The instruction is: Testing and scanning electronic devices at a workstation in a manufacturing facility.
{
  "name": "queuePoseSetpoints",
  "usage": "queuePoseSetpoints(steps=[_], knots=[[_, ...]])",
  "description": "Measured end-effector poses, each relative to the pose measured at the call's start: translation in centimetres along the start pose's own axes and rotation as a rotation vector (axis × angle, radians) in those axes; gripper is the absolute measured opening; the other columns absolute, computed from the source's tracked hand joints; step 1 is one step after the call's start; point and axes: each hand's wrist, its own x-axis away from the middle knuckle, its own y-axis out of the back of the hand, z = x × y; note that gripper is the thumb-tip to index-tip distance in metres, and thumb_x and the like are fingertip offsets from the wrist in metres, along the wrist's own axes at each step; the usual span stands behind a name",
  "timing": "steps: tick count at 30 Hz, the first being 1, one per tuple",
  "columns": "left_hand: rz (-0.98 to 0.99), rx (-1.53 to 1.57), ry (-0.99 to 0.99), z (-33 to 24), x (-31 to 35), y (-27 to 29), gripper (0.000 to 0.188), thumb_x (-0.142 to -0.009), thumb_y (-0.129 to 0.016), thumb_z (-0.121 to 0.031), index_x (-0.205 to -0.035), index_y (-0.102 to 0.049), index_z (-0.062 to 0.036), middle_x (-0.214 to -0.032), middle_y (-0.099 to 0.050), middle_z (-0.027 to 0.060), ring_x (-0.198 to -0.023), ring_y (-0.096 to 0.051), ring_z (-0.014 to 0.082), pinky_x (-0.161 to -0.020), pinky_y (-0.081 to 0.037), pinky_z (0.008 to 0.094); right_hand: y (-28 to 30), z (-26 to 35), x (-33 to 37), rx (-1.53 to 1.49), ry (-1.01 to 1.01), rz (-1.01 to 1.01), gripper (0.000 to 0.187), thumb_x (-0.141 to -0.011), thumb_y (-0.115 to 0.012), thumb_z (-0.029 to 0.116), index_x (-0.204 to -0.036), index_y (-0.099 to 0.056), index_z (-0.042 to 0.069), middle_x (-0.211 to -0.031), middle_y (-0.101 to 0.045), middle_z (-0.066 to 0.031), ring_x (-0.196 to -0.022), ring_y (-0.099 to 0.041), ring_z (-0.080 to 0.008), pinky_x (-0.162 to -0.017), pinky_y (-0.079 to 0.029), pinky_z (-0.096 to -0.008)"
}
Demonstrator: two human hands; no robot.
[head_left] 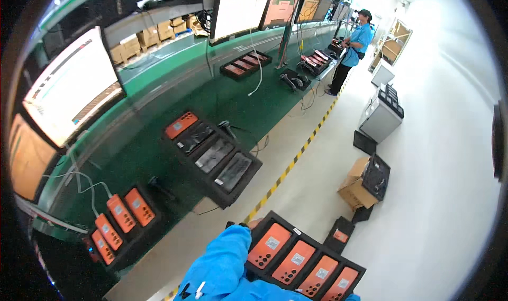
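The tray hides most of the left hand; the right hand is out of sight. The lower edge crops part of the tray and the sleeve. What the far co-worker handles is too small to tell.

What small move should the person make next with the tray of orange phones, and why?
Probably hold the black tray level, with the left hand at its edge: four orange phones lie in its open slots, and it appears above the floor, beside the green bench.
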Motion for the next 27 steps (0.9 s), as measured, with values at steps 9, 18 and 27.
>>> queuePoseSetpoints(steps=[9, 18, 27], knots=[[0.172, -0.058, 0.154, -2.3, -23.3, -19.2, 0.064, -0.093, -0.038, -0.059, -0.127, -0.054, -0.0064, -0.117, -0.061, 0.0090, -0.100, -0.060, 0.0223, -0.090, -0.047, 0.0344, -8.6, 20.1, -8.5, -0.053, 0.008, -0.059, 0.038, -0.097, -0.043, 0.025, -0.125, -0.051, 0.002, -0.109, -0.061, -0.0195, -0.103, -0.057, -0.0343, -0.089, -0.047, -0.0415], [0.009, -0.039, -0.023, -12.9, -36.8, -19.4, 0.063, -0.093, -0.038, -0.058, -0.127, -0.054, -0.0062, -0.117, -0.061, 0.0090, -0.100, -0.060, 0.0221, -0.090, -0.047, 0.0342, -16.3, 41.9, -22.9, 0.006, 0.088, 0.064, 0.037, -0.097, -0.042, 0.025, -0.124, -0.053, 0.002, -0.107, -0.062, -0.0188, -0.102, -0.058, -0.0336, -0.088, -0.047, -0.0415], [-0.380, 0.110, -0.244, -16.7, -35.4, -11.6, 0.062, -0.094, -0.038, -0.057, -0.127, -0.054, -0.0061, -0.117, -0.061, 0.0089, -0.100, -0.060, 0.0219, -0.090, -0.047, 0.0340, -35.2, 67.1, -39.8, 0.248, 0.244, 0.469, 0.037, -0.097, -0.041, 0.026, -0.123, -0.054, 0.002, -0.105, -0.063, -0.0180, -0.100, -0.059, -0.0329, -0.087, -0.048, -0.0415]])
